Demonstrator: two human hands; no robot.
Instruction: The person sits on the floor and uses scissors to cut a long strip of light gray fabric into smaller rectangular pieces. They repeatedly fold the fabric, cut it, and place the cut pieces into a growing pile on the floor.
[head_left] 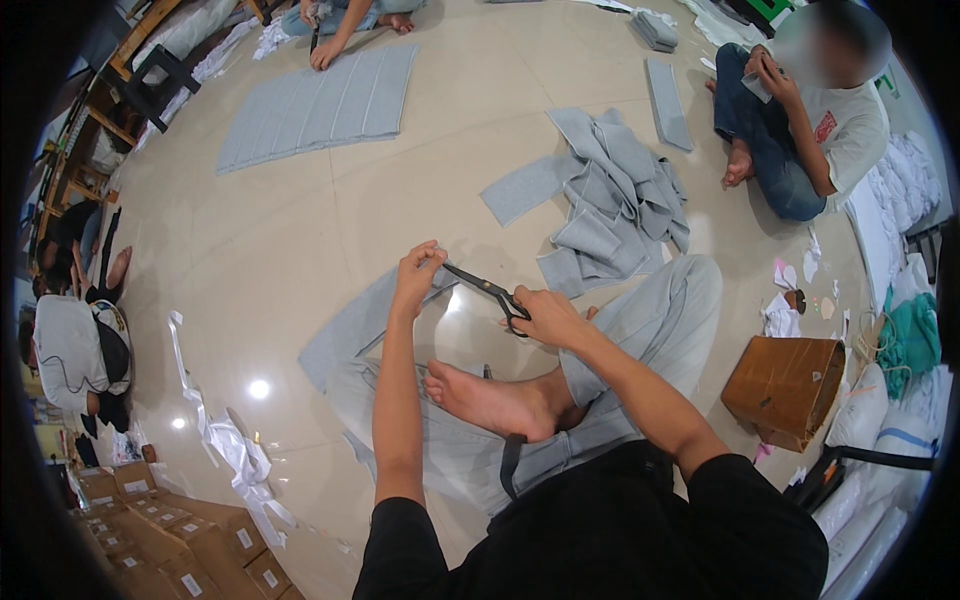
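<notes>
Your right hand (pixel 545 315) grasps the black scissors (pixel 482 284) by the handle loops, with the blades angled toward the far left and their tips just beside the fingertips of your left hand (pixel 420 272). Those fingertips are drawn into a pinch; you seem to be steadying material for a snip, but whether cloth or a thread sits between them is too small to tell. The grey strip (pixel 362 318) lies to the near left, running behind your left forearm with one end close under the blades. To do this well, slide the pinch slightly back from the tips before you squeeze the loops, since skin and steel are nearly meeting there. Draw the strip's edge taut, so the cloth should not fold into the cut, and use only the blade ends for a small, controlled snip. Aim the tips away from your bare foot (pixel 490 400), which rests on the near side below the blades, and clear of your trouser leg (pixel 650 320) on the right, whose similar grey could be mistaken for the cloth. The heaped grey strips (pixel 615 200) lie farther off to the right, well apart from the blades, so they should not get in your way.
</notes>
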